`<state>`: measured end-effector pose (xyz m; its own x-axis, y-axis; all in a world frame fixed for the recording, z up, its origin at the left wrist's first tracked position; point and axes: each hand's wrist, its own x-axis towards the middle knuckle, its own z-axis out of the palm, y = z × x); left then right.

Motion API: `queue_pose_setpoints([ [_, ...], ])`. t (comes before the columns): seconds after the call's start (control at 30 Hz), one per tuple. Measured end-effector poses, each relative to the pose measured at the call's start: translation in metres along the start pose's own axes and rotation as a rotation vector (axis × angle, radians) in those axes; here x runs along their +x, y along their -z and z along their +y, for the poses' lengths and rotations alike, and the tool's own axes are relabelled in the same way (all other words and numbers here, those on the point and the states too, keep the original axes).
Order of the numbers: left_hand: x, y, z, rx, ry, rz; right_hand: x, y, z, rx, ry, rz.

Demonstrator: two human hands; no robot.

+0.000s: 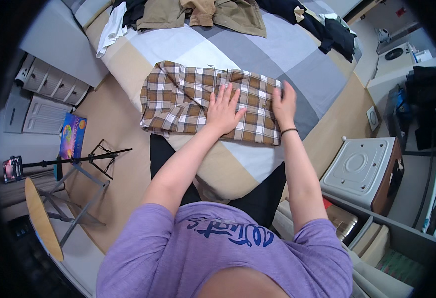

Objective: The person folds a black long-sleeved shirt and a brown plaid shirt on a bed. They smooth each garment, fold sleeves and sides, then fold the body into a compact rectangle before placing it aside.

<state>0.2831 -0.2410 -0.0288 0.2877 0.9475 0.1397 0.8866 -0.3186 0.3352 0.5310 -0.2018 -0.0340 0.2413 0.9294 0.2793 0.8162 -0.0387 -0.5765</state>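
Observation:
A brown and white plaid shirt (pixel 178 102), folded into a wide rectangle, lies on the near part of the bed in front of me. My left hand (pixel 223 110) rests flat on its middle with the fingers spread. At the shirt's right end is my right hand (pixel 284 103), its thumb standing apart from the fingers along that edge. No cloth shows gripped in it. The shirt's left end looks looser and a little wrinkled.
Khaki garments (pixel 200 15) lie at the bed's far side, with a white garment (pixel 112 30) at far left and dark clothes (pixel 327 32) at far right. A tripod (pixel 103 156) and a folding stool (pixel 44 218) stand left. A white-topped box (pixel 359 166) stands right.

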Motion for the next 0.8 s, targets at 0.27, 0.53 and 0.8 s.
queue_pose_setpoints([
  [0.27,-0.027,0.011,-0.01,-0.09,0.041,0.084,-0.014,0.057,0.016,0.97,-0.722,-0.743],
  [0.53,-0.045,0.004,0.019,-0.781,0.011,0.102,-0.002,0.139,-0.122,1.343,-0.614,-0.59],
  [0.8,-0.096,-0.047,0.017,-1.175,0.211,0.146,-0.028,0.017,-0.27,0.643,-0.166,-0.549],
])
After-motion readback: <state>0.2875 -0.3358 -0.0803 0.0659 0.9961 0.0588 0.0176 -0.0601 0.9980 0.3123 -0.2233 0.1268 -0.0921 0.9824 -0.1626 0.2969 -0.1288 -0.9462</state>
